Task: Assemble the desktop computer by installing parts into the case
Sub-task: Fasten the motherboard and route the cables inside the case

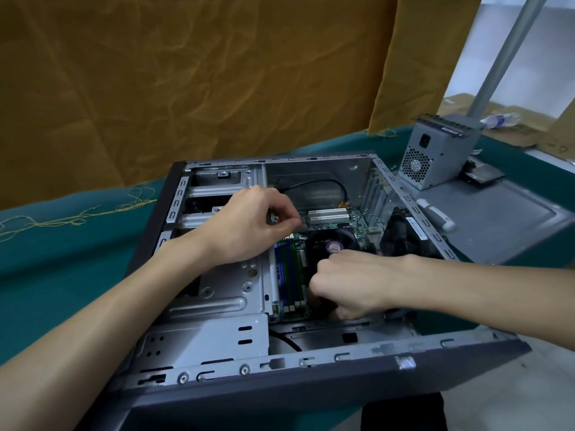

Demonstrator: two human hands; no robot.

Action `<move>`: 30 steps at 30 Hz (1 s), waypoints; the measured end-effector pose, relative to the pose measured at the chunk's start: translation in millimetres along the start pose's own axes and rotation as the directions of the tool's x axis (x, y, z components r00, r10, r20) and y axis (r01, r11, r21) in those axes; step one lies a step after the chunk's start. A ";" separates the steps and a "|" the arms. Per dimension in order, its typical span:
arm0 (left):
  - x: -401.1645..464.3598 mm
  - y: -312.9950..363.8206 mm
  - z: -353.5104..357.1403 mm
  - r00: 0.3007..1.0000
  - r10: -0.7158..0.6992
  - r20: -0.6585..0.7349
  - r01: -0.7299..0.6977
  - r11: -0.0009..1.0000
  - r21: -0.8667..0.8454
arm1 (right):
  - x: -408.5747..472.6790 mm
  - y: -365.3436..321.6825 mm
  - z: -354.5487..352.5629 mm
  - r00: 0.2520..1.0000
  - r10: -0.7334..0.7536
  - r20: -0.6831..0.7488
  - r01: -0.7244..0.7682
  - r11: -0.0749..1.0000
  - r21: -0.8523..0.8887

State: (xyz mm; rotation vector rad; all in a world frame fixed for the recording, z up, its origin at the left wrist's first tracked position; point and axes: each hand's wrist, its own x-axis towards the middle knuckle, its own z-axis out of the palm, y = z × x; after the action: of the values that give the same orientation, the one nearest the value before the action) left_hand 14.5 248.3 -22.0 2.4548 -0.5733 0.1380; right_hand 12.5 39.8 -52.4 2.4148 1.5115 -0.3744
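Inside the open grey steel case (311, 365), right hand (345, 284) clutches the black cooler fan (331, 242), left hand (249, 223) pinches something small; seat the fan squarely, I judge.

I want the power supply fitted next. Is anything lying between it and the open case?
Yes. The power supply stands on the removed side panel, outside the case; a white-handled tool lies between them.

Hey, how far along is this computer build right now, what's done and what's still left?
Done: the green motherboard with its black round cooler fan sits in the open grey metal case.
In hand: both hands work inside, the left hand pinching something small, the right hand curled down beside the fan.
Left: the grey boxy power supply still stands outside on the removed grey side panel.
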 end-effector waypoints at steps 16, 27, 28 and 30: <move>-1.1 0.9 1.7 1.000 0.018 -0.002 -0.018 0.999 0.045 | 13.2 1.4 3.7 0.994 0.095 -0.050 -0.091 0.993 0.076; -1.7 0.2 1.9 1.000 0.025 -0.008 -0.025 0.997 0.066 | 7.1 -2.0 1.3 0.991 0.135 -0.017 -0.132 0.985 0.112; -1.7 0.1 1.9 1.000 0.028 -0.007 -0.027 0.997 0.068 | 2.3 -0.4 0.2 0.992 0.130 0.000 -0.128 0.977 0.169; -1.1 -0.4 1.8 0.999 0.034 -0.003 -0.034 0.997 0.071 | -8.9 3.0 -1.3 0.992 0.123 0.037 -0.128 0.932 0.339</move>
State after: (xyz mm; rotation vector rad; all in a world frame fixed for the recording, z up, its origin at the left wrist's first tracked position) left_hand 13.6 247.9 -23.9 2.5136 -0.6188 0.1799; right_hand 11.6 31.6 -47.8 2.7466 1.3704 -0.6750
